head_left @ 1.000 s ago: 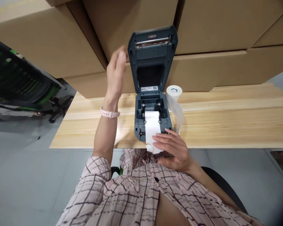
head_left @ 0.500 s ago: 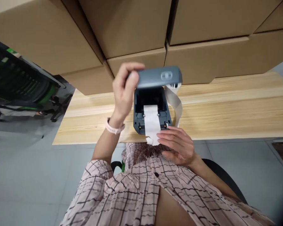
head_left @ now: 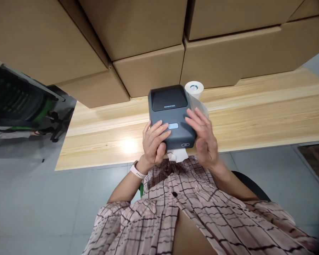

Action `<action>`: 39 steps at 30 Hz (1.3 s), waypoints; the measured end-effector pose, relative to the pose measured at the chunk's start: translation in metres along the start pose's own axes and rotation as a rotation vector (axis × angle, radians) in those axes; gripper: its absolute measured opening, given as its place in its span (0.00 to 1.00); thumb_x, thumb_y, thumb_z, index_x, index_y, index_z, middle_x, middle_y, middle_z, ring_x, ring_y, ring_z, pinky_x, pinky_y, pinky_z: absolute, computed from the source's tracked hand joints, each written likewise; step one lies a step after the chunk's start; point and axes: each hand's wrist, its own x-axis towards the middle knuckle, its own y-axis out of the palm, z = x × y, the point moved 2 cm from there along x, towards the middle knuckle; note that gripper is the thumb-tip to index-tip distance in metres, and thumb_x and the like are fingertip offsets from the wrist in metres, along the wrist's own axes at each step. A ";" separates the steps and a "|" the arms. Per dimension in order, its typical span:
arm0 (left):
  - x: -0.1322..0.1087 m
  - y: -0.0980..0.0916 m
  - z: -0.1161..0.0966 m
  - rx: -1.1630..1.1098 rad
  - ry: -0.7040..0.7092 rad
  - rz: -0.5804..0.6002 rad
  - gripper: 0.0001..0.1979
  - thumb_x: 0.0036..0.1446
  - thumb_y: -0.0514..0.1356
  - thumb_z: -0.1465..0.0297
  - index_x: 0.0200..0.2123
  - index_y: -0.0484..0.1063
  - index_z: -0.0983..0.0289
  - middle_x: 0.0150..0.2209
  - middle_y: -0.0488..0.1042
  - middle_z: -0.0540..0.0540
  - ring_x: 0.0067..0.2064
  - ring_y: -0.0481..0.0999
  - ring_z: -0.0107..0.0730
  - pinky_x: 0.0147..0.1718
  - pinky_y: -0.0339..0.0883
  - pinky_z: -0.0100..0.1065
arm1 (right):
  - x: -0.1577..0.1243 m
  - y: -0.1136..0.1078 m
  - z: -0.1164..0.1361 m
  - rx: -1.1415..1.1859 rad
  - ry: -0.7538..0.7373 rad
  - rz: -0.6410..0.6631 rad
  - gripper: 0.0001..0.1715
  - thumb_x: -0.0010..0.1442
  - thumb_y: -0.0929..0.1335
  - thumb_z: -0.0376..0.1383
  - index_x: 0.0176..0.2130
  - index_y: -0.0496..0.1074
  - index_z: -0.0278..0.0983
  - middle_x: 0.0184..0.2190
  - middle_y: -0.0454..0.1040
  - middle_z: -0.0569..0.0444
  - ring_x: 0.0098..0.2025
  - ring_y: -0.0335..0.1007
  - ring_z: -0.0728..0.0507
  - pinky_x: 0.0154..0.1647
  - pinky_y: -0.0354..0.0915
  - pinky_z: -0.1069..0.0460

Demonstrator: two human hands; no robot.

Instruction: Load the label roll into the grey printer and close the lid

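A dark grey label printer (head_left: 170, 106) sits at the near edge of a light wooden table (head_left: 255, 117), its lid down. My left hand (head_left: 153, 141) rests on the front left of the lid, fingers laid flat near a small light button. My right hand (head_left: 203, 136) lies against the printer's right front corner with fingers stretched out. A white paper strip (head_left: 177, 154) sticks out of the front slot between my hands. A white paper roll (head_left: 194, 88) stands just behind the printer on the right.
Large cardboard boxes (head_left: 149, 39) are stacked along the back of the table, right behind the printer. A dark chair with green parts (head_left: 18, 99) stands on the grey floor to the left. I sit on a black chair (head_left: 251, 186).
My left hand swung the raised lid down onto the printer and now presses on it. My right hand left the paper strip and moved up to the printer's right side.
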 end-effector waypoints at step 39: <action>-0.040 0.017 -0.052 -0.701 -1.240 0.265 0.31 0.60 0.65 0.40 0.20 0.79 0.60 0.22 0.80 0.54 0.26 0.77 0.35 0.31 0.72 0.38 | 0.019 0.006 -0.006 -0.344 -0.140 0.229 0.15 0.77 0.65 0.48 0.53 0.77 0.45 0.66 0.77 0.56 0.67 0.71 0.37 0.77 0.52 0.34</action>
